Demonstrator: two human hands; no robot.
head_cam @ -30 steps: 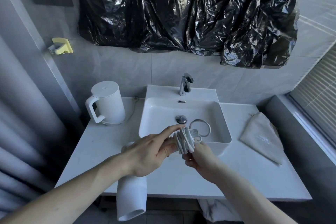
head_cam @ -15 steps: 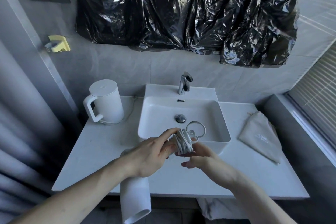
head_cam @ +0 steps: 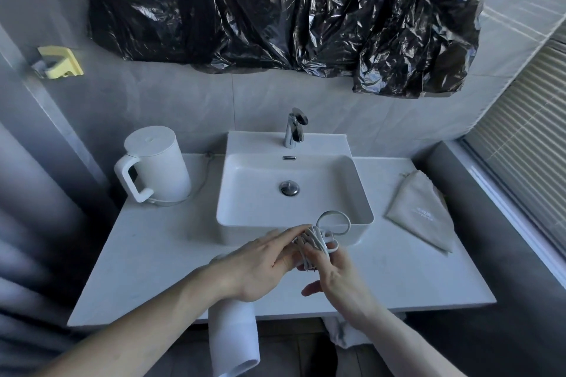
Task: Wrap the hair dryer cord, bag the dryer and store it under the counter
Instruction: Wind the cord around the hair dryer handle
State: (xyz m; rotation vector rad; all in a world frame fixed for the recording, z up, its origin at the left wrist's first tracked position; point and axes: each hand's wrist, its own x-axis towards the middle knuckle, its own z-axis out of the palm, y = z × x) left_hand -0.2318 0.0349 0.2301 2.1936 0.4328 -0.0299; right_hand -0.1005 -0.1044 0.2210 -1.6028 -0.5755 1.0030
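Holding a coiled white cord (head_cam: 312,243) between both hands, the left grip (head_cam: 260,266) pinches the bundle, the right grip (head_cam: 340,278) cradles it; dryer (head_cam: 234,343) hangs below, pouch (head_cam: 422,214) lies rightward on the table (head_cam: 153,254).

A white counter (head_cam: 159,257) is carrying a kettle (head_cam: 157,170) far-left of the left hand (head_cam: 257,266), a sink (head_cam: 294,190) beyond it, and a cloth bag (head_cam: 424,211) off to its right.

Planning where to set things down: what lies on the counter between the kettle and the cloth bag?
In the head view, the sink sits between the kettle and the bag; the counter on either side of it is bare.
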